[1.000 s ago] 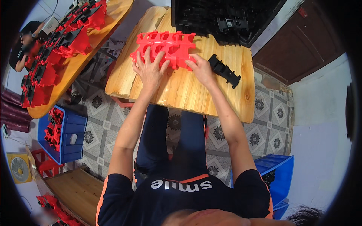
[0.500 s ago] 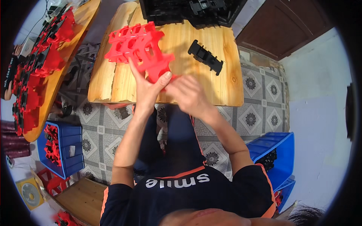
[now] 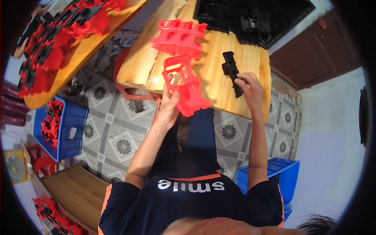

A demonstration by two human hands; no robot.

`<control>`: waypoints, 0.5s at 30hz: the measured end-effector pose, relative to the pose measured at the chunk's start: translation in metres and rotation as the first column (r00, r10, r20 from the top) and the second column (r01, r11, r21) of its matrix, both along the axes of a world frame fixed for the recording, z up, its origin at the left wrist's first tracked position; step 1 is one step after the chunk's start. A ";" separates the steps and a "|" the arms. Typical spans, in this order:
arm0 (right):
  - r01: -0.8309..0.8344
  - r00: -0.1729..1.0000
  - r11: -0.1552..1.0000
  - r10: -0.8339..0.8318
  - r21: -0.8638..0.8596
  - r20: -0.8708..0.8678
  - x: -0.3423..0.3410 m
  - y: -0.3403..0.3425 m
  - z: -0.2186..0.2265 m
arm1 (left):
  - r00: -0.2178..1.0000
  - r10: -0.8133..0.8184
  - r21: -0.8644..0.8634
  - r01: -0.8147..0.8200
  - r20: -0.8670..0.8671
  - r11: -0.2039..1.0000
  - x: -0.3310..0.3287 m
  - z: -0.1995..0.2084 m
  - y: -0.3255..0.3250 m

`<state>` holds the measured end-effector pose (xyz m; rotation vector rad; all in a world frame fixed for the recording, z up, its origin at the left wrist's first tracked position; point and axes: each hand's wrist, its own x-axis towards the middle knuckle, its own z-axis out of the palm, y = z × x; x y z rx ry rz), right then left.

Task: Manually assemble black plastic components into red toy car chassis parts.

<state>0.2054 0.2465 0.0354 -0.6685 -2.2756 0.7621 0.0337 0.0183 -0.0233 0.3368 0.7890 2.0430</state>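
My left hand (image 3: 171,103) is closed on a red plastic frame (image 3: 188,91) with open windows, held tilted over the near edge of the wooden table (image 3: 219,51). To the right, my right hand (image 3: 247,85) grips the near end of a long black plastic part (image 3: 230,66). Whether that part is fully off the tabletop I cannot tell. Beyond the held frame lies another red plastic piece (image 3: 179,36) with rows of openings, resting on the table.
A black tray (image 3: 250,23) of dark parts sits at the table's far side. On the left, a second table (image 3: 92,43) bears several red-and-black assemblies. Blue crates (image 3: 74,131) stand low at left and right (image 3: 288,180). Someone's arm (image 3: 21,47) shows at far left.
My right hand has left the red frame and taken hold of the black part, which has turned more upright. My left hand has tilted the frame. The whole view has shifted.
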 end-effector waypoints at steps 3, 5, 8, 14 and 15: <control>-0.168 0.969 0.978 0.187 0.122 -0.163 -0.028 -0.092 0.045 | 0.993 0.059 0.053 -0.054 -0.100 0.997 -0.010 -0.003 -0.017; -0.181 0.968 0.934 0.225 0.309 -0.112 -0.048 -0.134 0.055 | 0.994 0.086 0.079 -0.080 -0.073 0.994 -0.016 -0.001 -0.029; -0.265 0.944 0.888 0.319 0.376 -0.088 -0.073 -0.160 0.051 | 0.993 0.066 0.056 -0.061 -0.096 0.997 -0.023 0.000 -0.046; -0.336 0.919 0.836 0.392 0.434 -0.044 -0.103 -0.189 0.046 | 0.985 0.106 0.110 -0.091 -0.136 0.990 -0.038 0.005 -0.071; -0.340 0.921 0.836 0.388 0.429 -0.025 -0.106 -0.193 0.046 | 0.983 0.106 0.121 -0.088 -0.149 0.989 -0.041 0.002 -0.074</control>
